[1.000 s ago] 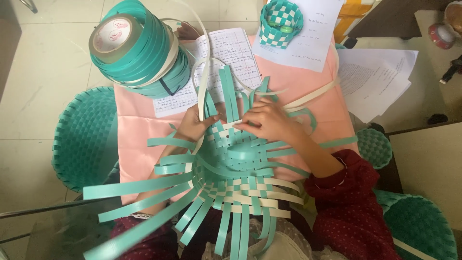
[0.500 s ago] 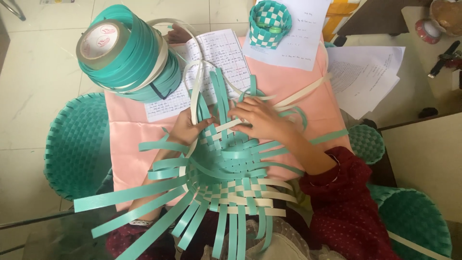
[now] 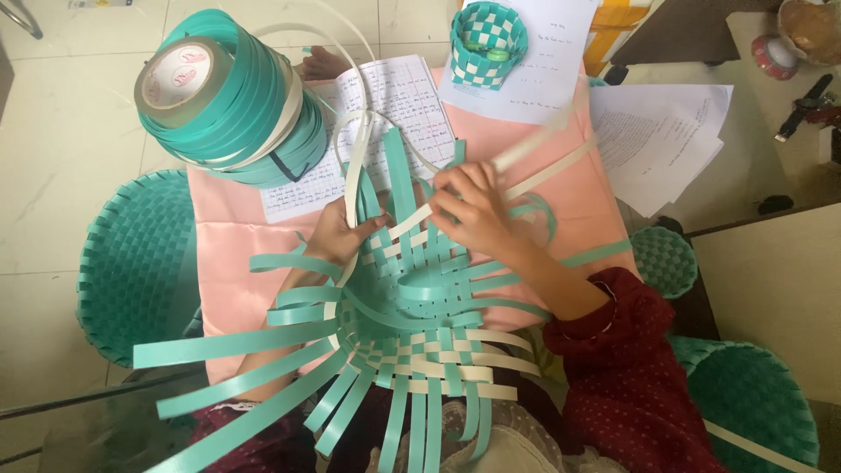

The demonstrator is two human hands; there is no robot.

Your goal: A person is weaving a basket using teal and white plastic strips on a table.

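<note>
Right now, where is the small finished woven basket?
In the head view, the small woven basket stands top centre on a white sheet, right of the strap roll.

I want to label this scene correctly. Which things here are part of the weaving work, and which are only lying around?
In use:
- half-woven teal and cream basket
- cream strip, pinched by the right hand
- left hand on the weave
- big roll of strapping

Lying about:
- small finished checkered basket
- open notebook
- loose papers
- tape roll
</note>
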